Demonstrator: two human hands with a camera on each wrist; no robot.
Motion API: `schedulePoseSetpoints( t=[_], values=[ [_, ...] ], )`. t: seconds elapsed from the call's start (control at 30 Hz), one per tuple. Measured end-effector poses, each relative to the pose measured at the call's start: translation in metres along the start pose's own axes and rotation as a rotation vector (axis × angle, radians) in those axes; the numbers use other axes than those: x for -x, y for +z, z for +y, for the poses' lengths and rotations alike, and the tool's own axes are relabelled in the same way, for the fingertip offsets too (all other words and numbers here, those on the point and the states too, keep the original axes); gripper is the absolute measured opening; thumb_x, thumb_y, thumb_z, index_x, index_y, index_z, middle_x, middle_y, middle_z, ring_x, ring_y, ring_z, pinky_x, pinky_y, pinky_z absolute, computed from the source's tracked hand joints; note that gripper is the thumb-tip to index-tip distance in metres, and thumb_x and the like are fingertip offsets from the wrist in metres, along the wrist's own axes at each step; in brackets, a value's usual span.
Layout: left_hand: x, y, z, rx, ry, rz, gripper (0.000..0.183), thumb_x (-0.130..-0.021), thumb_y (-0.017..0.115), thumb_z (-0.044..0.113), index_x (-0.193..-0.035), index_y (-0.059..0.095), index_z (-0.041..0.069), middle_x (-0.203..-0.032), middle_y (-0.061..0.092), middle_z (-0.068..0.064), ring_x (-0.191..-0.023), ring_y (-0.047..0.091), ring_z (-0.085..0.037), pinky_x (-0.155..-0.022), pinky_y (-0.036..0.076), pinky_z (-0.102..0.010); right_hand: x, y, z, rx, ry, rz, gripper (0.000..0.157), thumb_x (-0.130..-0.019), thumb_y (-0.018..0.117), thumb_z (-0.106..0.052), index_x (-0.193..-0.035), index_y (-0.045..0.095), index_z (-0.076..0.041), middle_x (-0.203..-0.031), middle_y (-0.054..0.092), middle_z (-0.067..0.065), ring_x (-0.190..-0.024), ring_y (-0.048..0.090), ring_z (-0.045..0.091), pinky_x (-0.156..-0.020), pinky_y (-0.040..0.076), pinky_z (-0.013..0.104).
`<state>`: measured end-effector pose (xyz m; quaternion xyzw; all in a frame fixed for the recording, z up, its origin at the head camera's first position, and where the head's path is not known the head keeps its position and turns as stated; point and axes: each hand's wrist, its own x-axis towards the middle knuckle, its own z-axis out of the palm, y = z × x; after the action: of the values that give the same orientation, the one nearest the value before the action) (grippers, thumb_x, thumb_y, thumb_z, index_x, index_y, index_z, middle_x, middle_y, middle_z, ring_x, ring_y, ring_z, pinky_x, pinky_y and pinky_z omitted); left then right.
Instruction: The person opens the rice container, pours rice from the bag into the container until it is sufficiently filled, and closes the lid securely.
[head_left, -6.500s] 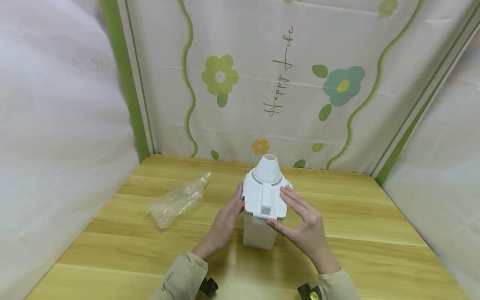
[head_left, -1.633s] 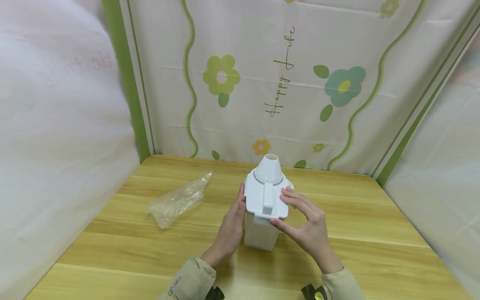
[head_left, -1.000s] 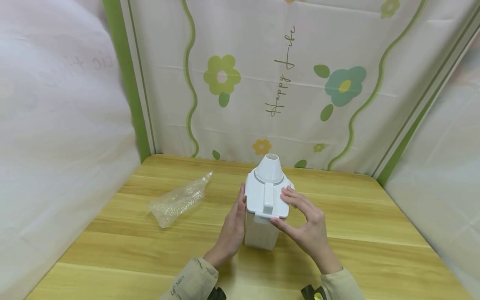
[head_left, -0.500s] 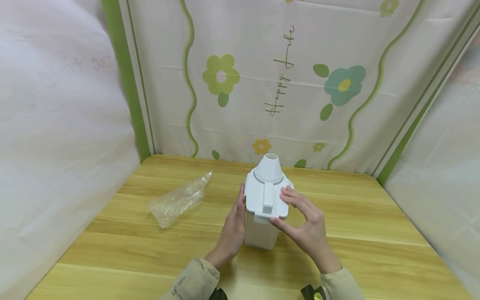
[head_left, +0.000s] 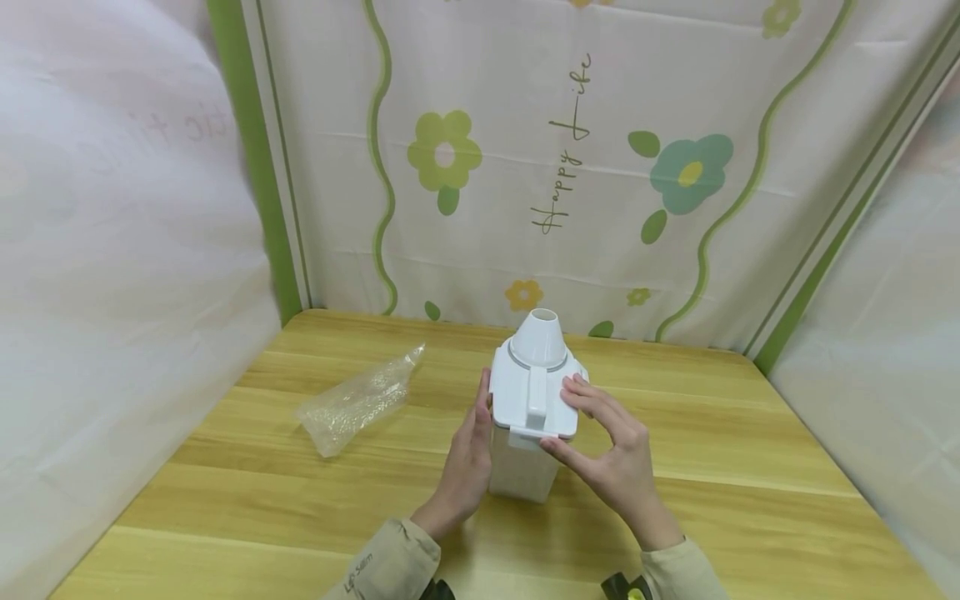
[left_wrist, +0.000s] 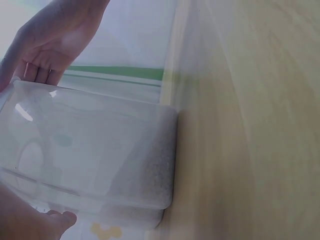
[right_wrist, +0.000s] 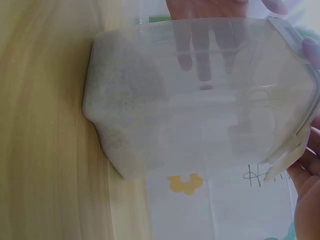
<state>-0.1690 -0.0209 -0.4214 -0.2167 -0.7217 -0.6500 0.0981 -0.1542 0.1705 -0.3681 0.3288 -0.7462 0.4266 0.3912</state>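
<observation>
A translucent plastic container (head_left: 521,471) with a white lid (head_left: 525,392) and a white funnel spout (head_left: 538,337) stands upright mid-table. My left hand (head_left: 468,446) lies flat against its left side, fingers straight. My right hand (head_left: 611,454) pinches the lid's front right corner, fingers on top and thumb at the front edge. In the right wrist view the container (right_wrist: 200,100) fills the frame, with pale grains low inside it and the left hand's fingers showing through. In the left wrist view the container (left_wrist: 90,155) is close, with the right hand (left_wrist: 50,35) beyond it.
A crumpled clear plastic bag (head_left: 356,400) lies on the wooden table (head_left: 712,458) to the left of the container. Flower-printed cloth walls close off the back and both sides.
Since the oldest frame my left hand has drawn in flatter against the container's side. Over the last second nothing has visibly moved.
</observation>
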Motion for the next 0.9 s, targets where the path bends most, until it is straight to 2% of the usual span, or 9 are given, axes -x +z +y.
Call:
schedulePoseSetpoints(
  t=[0.17,0.33,0.53,0.73,0.9],
  values=[
    [-0.0007,0.0005,0.001,0.018,0.018,-0.001,0.052,-0.109,0.012,0.037,-0.159,0.005,0.021,-0.162,0.012,0.0,-0.144,0.02,-0.02,-0.117,0.016,-0.047,0.0,-0.0011,-0.0007,0.001,0.014,-0.009,0.05,-0.075,0.088,-0.031,-0.105,0.07,0.005,-0.117,0.065,0.023,-0.112,0.058,0.044,-0.103,0.044,0.029],
    [-0.0004,0.0011,0.0018,0.034,0.019,-0.004,0.055,-0.109,0.012,0.038,-0.159,0.005,0.016,-0.162,0.011,0.0,-0.144,0.019,-0.018,-0.117,0.015,-0.045,-0.0013,-0.0017,-0.0026,-0.005,0.021,-0.013,0.049,-0.075,0.088,-0.029,-0.105,0.07,0.005,-0.116,0.066,0.022,-0.112,0.058,0.045,-0.102,0.044,0.03],
    [0.0003,0.0021,0.0012,0.031,0.013,0.006,0.053,-0.11,0.014,0.036,-0.159,0.006,0.019,-0.161,0.012,0.002,-0.144,0.02,-0.019,-0.117,0.016,-0.046,-0.0007,-0.0014,-0.0031,-0.015,0.025,-0.013,0.048,-0.073,0.089,-0.025,-0.104,0.07,0.005,-0.116,0.066,0.022,-0.112,0.058,0.045,-0.102,0.045,0.03],
    [0.0002,0.0028,0.0005,0.027,0.024,0.015,0.053,-0.11,0.015,0.034,-0.159,0.008,0.015,-0.162,0.012,0.0,-0.144,0.019,-0.016,-0.117,0.016,-0.042,-0.0011,-0.0012,-0.0035,-0.015,0.025,-0.012,0.048,-0.072,0.089,-0.024,-0.104,0.069,0.006,-0.116,0.066,0.023,-0.112,0.058,0.046,-0.101,0.045,0.028],
    [0.0001,0.0042,0.0009,0.035,0.03,0.029,0.052,-0.11,0.015,0.033,-0.159,0.009,0.017,-0.161,0.015,0.0,-0.143,0.022,-0.016,-0.117,0.016,-0.042,-0.0017,-0.0017,-0.0033,-0.016,0.031,-0.014,0.048,-0.071,0.09,-0.022,-0.104,0.07,0.005,-0.115,0.066,0.022,-0.111,0.058,0.045,-0.1,0.045,0.027]
  ],
)
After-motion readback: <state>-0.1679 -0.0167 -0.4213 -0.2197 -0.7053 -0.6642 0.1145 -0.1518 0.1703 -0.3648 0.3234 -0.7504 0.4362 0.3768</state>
